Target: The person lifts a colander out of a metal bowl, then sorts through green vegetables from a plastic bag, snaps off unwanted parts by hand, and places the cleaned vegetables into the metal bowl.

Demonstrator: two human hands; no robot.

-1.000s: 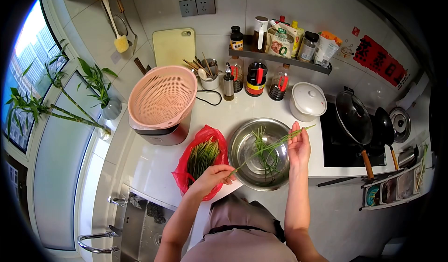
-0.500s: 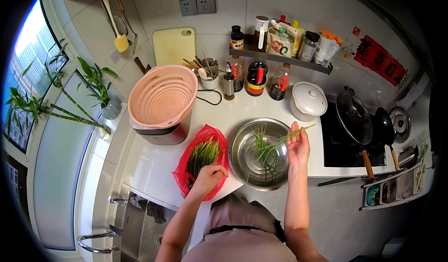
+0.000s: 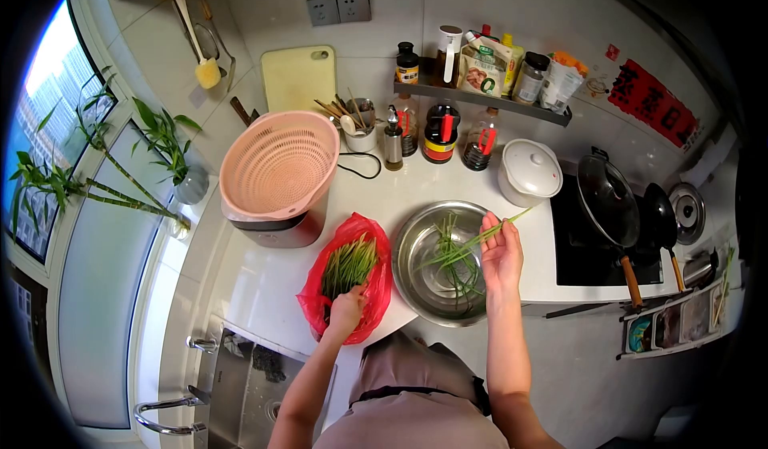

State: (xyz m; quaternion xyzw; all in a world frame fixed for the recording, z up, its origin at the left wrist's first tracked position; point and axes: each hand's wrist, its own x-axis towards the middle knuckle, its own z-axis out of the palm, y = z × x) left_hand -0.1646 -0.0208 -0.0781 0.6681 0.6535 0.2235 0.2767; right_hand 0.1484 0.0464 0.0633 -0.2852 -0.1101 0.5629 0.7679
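Long thin green stalks that look like garlic chives (image 3: 350,267) fill a red plastic bag (image 3: 378,249) on the counter. My left hand (image 3: 347,311) reaches into the bag's near side, fingers curled against the stalks; what they pinch, if anything, is hidden. Palm up, my right hand (image 3: 502,255) holds a few garlic chives (image 3: 472,247) between thumb and fingers over the right rim of a steel bowl (image 3: 410,289). Their ends stretch left across the bowl, above more loose stalks (image 3: 460,277) lying inside.
Behind the bag, a pink colander (image 3: 280,165) rests on a dark-and-silver appliance (image 3: 288,231). Sauce bottles (image 3: 438,135) and a white lidded pot (image 3: 529,173) stand along the back. Right lies a black hob (image 3: 576,249) with pans; front left is a sink (image 3: 240,393).
My left hand has moved from above the bag's right side down and left into it. My right hand, still holding the stalks, has shifted slightly left.
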